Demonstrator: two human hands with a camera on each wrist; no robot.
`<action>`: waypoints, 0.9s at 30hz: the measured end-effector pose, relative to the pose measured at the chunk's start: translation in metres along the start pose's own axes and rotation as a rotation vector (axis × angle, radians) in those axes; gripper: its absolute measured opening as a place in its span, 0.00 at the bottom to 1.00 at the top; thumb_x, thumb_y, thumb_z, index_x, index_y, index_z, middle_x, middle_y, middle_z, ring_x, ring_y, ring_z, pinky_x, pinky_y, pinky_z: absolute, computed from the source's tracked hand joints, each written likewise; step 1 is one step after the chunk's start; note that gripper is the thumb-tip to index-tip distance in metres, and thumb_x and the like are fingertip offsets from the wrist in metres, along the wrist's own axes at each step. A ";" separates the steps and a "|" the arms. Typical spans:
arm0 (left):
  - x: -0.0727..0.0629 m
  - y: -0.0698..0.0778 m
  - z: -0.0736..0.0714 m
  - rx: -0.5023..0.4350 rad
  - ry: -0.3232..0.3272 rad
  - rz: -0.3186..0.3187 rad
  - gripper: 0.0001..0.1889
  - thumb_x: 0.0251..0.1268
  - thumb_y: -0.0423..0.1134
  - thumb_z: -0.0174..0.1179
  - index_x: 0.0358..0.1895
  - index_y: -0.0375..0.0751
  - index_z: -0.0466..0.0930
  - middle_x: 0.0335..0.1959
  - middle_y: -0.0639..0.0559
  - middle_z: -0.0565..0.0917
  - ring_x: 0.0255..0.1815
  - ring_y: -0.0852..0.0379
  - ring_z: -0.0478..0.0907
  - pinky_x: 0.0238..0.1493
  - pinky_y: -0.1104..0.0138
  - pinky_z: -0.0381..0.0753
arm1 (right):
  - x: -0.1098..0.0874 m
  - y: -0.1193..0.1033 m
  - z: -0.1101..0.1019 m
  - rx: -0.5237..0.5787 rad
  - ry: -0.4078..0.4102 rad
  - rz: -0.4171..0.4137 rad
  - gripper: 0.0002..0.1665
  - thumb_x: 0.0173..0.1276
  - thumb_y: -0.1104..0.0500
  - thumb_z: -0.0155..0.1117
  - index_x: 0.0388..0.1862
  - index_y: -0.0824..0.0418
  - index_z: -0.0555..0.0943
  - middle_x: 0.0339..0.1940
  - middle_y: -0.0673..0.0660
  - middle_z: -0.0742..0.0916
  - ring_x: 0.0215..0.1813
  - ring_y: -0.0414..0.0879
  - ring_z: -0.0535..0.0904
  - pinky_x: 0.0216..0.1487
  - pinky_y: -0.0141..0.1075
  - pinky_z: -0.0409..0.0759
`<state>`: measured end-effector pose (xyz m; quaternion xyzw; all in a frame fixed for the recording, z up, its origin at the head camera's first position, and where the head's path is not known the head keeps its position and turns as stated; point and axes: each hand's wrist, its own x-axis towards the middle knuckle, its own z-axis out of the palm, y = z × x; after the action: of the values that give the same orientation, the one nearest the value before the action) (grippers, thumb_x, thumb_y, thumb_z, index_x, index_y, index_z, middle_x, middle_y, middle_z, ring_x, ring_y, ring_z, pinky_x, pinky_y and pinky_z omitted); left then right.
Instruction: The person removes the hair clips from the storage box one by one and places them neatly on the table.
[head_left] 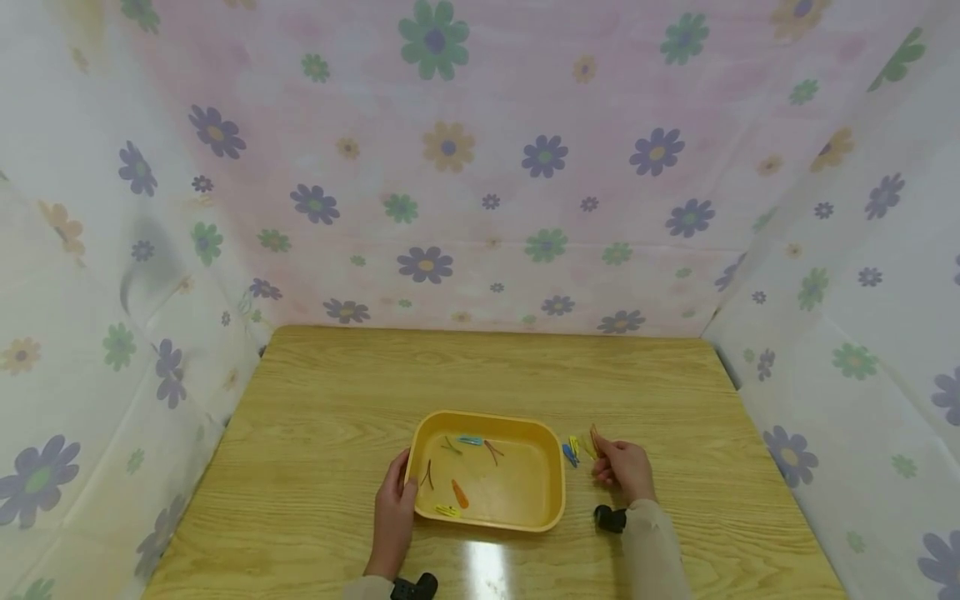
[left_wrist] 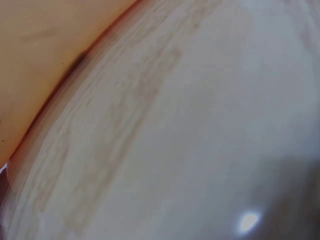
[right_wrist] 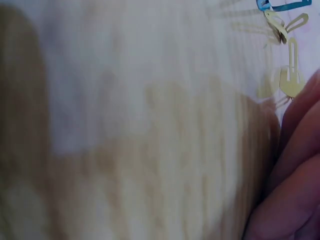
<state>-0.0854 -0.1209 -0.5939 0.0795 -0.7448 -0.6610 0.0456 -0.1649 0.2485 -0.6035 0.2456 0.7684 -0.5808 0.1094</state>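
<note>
My left hand [head_left: 393, 508] grips the left rim of a yellow plastic tray [head_left: 517, 526], thumb over the edge. Inside the tray lie several snap hair clips: a blue clip [head_left: 470, 440], an orange clip [head_left: 460, 494], a yellow clip [head_left: 447, 511], and thin dark V-shaped pieces such as the reddish one [head_left: 492, 451]. To the tray's right, my right hand [head_left: 628, 469] pinches a thin orange-brown hair clip [head_left: 594, 437] at the fingertips. Close by are a blue clip [head_left: 570, 455] and a yellow clip [head_left: 574, 446]. Another yellow clip [right_wrist: 289, 86] shows right at the fingers in the right wrist view.
The wooden table [head_left: 337, 375] extends around the tray, with flower-patterned cloth [head_left: 450, 208] hanging behind and at both sides. A black wrist device [head_left: 609, 518] sits by the right sleeve, another black device [head_left: 416, 587] by the left.
</note>
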 end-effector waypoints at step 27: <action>0.000 0.001 0.000 -0.035 -0.009 -0.032 0.21 0.66 0.32 0.44 0.62 0.50 0.63 0.62 0.55 0.64 0.62 0.61 0.60 0.56 0.68 0.65 | -0.008 0.003 0.001 -0.210 -0.019 -0.045 0.25 0.62 0.44 0.56 0.28 0.67 0.79 0.14 0.56 0.81 0.15 0.45 0.77 0.16 0.33 0.74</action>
<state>-0.0853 -0.1204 -0.5928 0.0876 -0.7319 -0.6750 0.0328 -0.1566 0.2456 -0.6022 0.2098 0.8293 -0.5017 0.1287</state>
